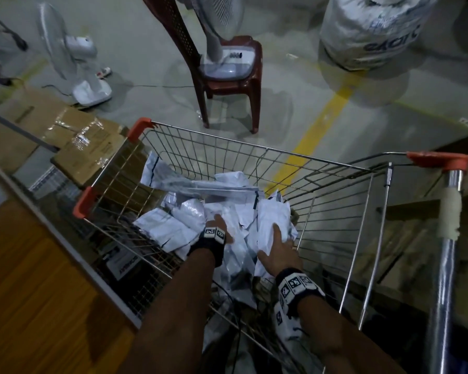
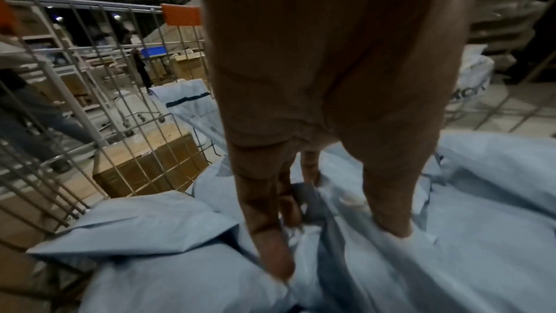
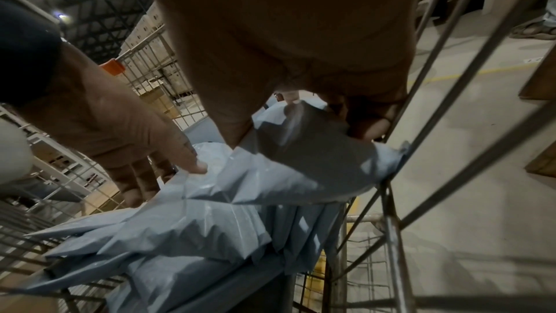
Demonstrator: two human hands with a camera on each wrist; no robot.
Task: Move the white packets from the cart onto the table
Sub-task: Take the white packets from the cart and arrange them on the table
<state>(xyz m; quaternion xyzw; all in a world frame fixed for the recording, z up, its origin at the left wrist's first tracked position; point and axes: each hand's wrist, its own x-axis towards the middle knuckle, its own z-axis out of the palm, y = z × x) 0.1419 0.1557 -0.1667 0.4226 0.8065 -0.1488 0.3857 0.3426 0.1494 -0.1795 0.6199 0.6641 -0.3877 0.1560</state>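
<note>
Several white packets (image 1: 170, 228) lie heaped in the wire cart (image 1: 254, 147). Both hands are down inside it. My left hand (image 1: 217, 231) reaches into the middle of the heap; in the left wrist view its thumb and fingers (image 2: 267, 235) dig into a crumpled packet (image 2: 340, 270) and pinch a fold of it. My right hand (image 1: 277, 248) grips another white packet (image 1: 271, 215) by the cart's right wall, thumb on one side and fingers on the other (image 3: 300, 135). The wooden table (image 1: 25, 279) is at the lower left, beside the cart.
Cardboard boxes (image 1: 87, 141) stand left of the cart. Beyond it are a brown plastic chair (image 1: 229, 85) holding a fan, a floor fan (image 1: 76, 63) and a big white sack (image 1: 370, 31). The cart's handle (image 1: 443, 238) rises at right. A yellow line (image 1: 316, 130) crosses the floor.
</note>
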